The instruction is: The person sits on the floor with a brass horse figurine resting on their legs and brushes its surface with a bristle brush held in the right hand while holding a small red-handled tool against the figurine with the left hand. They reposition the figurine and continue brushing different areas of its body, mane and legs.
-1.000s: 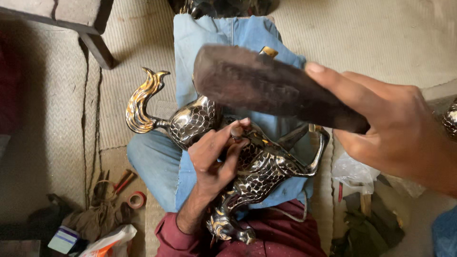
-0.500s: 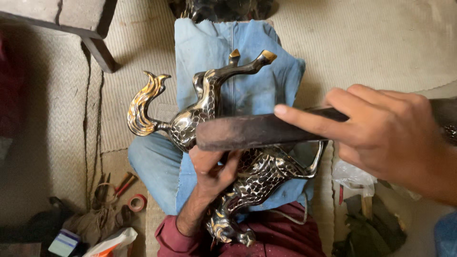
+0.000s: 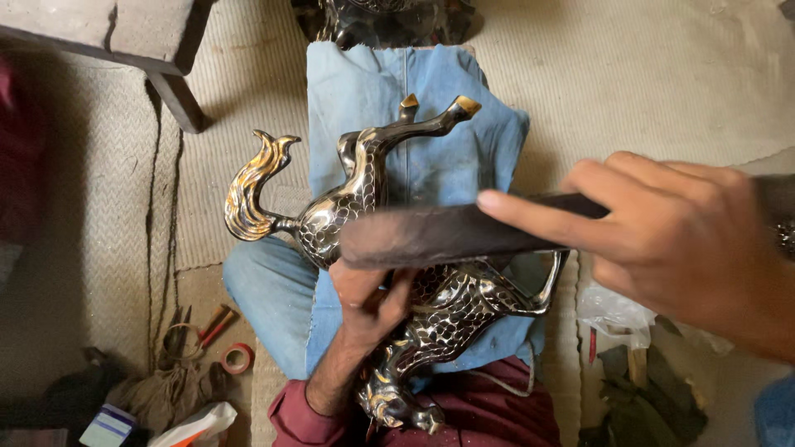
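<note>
A metal horse figurine (image 3: 364,194), silver and black with a gold tail and gold hooves, lies on a blue cloth (image 3: 431,116) spread over my lap. My left hand (image 3: 364,302) grips its belly from below. My right hand (image 3: 671,240) holds a long, flat, dark tool (image 3: 439,236) and presses it across the horse's body, index finger stretched along the blade. The horse's head (image 3: 397,401) points toward me, against my dark red shirt.
A woven mat (image 3: 629,74) covers the floor. Pliers and a red tape roll (image 3: 236,358) lie at lower left, next to a small box and bags. A wooden stool leg (image 3: 178,99) stands at upper left. A plastic bag (image 3: 613,314) sits at right. Another dark metal piece (image 3: 381,21) lies at top.
My right hand has lowered the dark tool from a raised tilt down flat across the horse's body. The horse's hind legs have come into view. My left hand keeps its grip.
</note>
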{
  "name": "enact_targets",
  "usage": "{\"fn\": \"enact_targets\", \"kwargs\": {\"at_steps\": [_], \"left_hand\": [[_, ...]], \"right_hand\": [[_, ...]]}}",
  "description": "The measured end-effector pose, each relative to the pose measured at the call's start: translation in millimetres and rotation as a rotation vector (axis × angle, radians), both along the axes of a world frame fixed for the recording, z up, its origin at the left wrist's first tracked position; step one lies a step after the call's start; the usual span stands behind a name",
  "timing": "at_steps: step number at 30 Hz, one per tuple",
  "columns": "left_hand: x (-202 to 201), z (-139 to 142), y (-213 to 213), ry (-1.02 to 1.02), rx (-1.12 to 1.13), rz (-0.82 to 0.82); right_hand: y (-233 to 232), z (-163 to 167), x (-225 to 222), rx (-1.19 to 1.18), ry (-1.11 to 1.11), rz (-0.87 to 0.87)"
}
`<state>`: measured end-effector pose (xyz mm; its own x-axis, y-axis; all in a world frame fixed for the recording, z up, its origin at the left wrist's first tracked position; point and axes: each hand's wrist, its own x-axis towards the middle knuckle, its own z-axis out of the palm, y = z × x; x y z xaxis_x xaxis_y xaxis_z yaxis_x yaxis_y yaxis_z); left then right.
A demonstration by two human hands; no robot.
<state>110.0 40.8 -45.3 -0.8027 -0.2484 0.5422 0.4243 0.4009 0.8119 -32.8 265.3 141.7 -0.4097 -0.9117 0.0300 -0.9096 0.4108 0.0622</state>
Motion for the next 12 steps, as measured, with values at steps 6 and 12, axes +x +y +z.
{"fn": "enact_targets", "kwargs": {"at_steps": [6,12], "left_hand": [[2,12,5,-0.099,0.024,0.067],[-6,20,5,-0.017,0.033,0.052]], "right_hand": [[-4,-4,-4,0.043,0.065,0.031],[7,-16,-9,0.022,-0.032,0.002]]}}
